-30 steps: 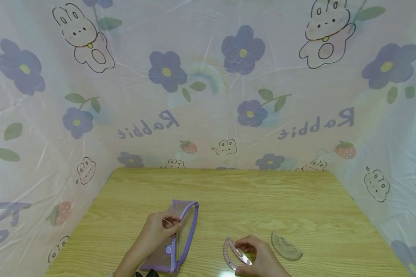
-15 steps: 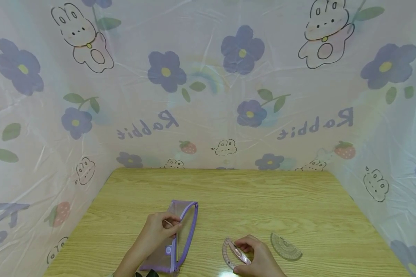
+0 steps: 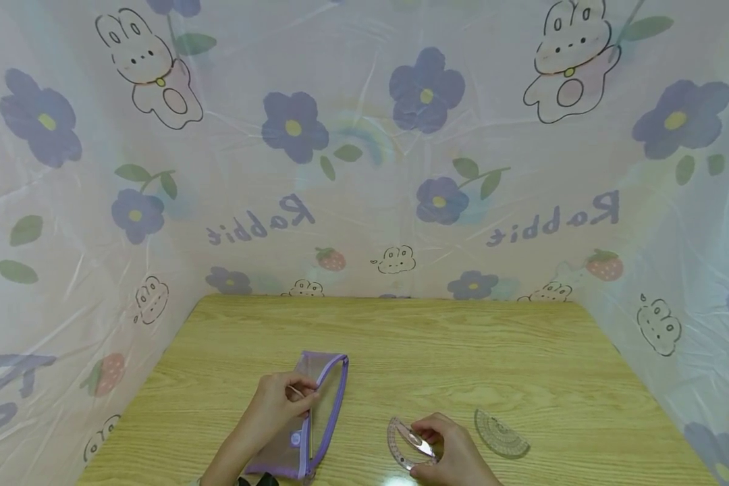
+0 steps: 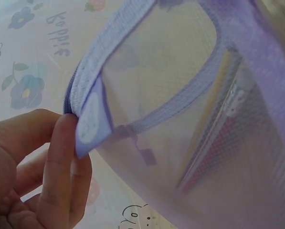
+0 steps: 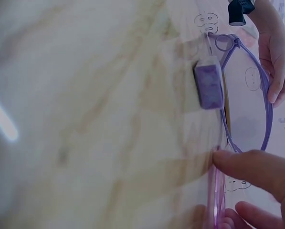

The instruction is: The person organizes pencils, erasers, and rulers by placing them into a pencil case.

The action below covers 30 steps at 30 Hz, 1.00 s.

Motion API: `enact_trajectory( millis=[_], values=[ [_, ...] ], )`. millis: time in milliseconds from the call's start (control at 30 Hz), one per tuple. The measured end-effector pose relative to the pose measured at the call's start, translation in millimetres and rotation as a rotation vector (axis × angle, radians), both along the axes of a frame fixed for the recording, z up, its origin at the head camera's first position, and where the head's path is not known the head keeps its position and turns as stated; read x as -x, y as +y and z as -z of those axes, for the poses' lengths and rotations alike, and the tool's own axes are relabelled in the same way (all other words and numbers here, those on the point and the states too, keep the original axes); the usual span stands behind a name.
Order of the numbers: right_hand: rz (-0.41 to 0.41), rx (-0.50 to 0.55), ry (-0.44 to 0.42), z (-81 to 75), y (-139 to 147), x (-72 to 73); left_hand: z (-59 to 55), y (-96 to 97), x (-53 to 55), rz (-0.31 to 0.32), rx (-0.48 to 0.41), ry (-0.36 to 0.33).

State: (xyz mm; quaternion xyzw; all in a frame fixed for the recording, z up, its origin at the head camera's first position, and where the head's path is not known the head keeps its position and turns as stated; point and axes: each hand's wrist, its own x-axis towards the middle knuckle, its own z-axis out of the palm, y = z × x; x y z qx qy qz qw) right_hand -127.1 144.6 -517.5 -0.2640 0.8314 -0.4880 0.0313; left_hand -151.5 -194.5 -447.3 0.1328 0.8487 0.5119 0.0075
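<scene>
Head view: pink protractor (image 3: 416, 440) juts leftward from the right grip (image 3: 454, 451).

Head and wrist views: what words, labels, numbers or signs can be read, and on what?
"Rabbit", mirrored, twice on the backdrop.
Letters at the backdrop's left: cut off, unreadable.
Tag on the purple pouch: too blurred.
Clear protractor, and pinkish protractor in the right hand: markings too small.

Pale sheeting (image 3: 364, 196) (rabbit-and-flower print) hangs behind a wood-grain table (image 3: 413, 337).

Mirrored "Rabbit" (image 3: 554, 217) on the backdrop (image 3: 364, 196)
</scene>
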Motion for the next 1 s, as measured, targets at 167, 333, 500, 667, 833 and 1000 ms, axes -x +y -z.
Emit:
enact_trajectory(
  millis=[167,333,500,667,833,1000],
  values=[
    [-0.001,-0.009,0.024,1.5,-0.2,0.7,-0.1,0.5,0.0,0.002,0.001,-0.002],
    [-0.006,-0.001,0.016,0.9,-0.9,0.2,0.0,0.9,0.3,-0.002,0.011,0.006],
    [-0.007,0.012,-0.008,-0.7,-1.7,-0.5,1.0,0.4,0.3,-0.003,0.023,0.020],
    [-0.008,0.008,-0.020,-1.5,-3.1,-0.2,0.6,-0.2,-0.2,-0.005,0.016,0.019],
    [-0.005,0.003,-0.016,-3.1,-4.4,0.7,-0.9,-0.7,-0.9,-0.013,0.010,0.018],
    [-0.003,-0.004,0.010,-3.7,-4.5,0.6,-2.1,-1.3,-1.4,-0.017,0.012,0.021]
  ],
)
